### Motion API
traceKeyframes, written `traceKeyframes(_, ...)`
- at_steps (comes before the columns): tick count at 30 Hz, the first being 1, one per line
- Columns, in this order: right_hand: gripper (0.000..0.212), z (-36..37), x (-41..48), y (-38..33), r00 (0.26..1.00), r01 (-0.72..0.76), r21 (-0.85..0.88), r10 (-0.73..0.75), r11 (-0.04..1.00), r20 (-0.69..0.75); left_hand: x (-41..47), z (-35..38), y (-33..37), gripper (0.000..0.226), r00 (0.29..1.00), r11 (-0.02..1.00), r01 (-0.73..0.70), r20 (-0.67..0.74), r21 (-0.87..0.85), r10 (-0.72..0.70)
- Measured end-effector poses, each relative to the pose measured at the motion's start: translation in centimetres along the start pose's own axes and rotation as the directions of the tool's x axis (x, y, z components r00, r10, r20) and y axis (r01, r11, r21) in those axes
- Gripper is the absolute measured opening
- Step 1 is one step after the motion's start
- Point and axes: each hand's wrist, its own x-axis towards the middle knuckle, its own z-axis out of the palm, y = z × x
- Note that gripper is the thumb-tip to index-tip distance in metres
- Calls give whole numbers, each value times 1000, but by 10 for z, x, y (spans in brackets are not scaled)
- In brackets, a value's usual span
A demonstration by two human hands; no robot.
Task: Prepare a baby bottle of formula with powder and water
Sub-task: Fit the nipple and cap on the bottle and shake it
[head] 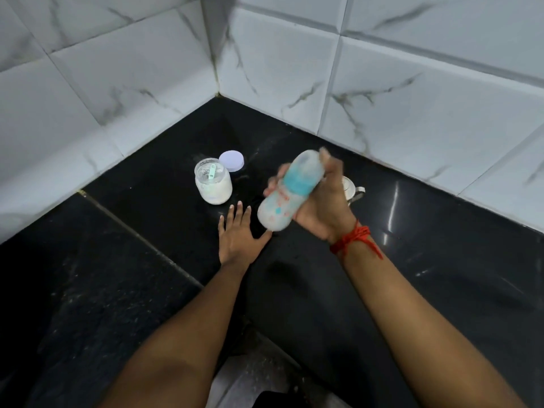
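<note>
My right hand [322,203] grips a baby bottle [290,191] above the black counter. The bottle is tilted, capped end up and to the right, base down and left, and it is motion-blurred. It has a teal collar, a translucent cap and milky liquid inside. My left hand [238,234] lies flat on the counter with fingers spread, just left of the bottle's base, holding nothing. A glass jar of white formula powder [213,184] stands open behind the left hand, with a pale green scoop resting in it. Its lavender lid [231,161] lies beside it.
A steel cup [351,191] with a handle stands behind my right hand, mostly hidden. White marble-look tiled walls [382,92] meet in a corner behind the black stone counter [132,245]. A red thread is tied round my right wrist.
</note>
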Motion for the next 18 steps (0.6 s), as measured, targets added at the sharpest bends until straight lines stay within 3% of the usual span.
traceKeyframes(2,67,-2,1,-1,996,48,268,-27,962,-82,1,0,0,94,1000,1000,1,5,-6,-1)
traceKeyframes(3,66,-3,3,2,996,50,313,-25,948,-81,1,0,2,94,1000,1000,10,4,-15,-10)
traceKeyframes(6,63,3,6,26,999,-53,-159,50,986,-21,0,0,1,94,1000,1000,1,3,23,-1)
traceKeyframes(7,60,2,3,27,999,-35,-144,36,989,0,-1,1,0,95,1000,1000,-3,-8,23,3)
traceKeyframes(10,43,-8,12,8,994,106,162,-99,981,-51,2,0,2,94,1000,1000,3,20,-10,-3)
traceKeyframes(11,46,-8,13,4,996,85,153,-85,985,-3,2,1,2,93,1000,1000,10,21,-6,-10)
traceKeyframes(14,66,-3,7,15,991,-45,-212,70,976,110,0,2,-1,94,1000,1000,2,14,13,-2)
traceKeyframes(18,62,-6,2,14,995,-76,-82,81,994,58,2,-1,2,93,999,1000,16,31,4,-16)
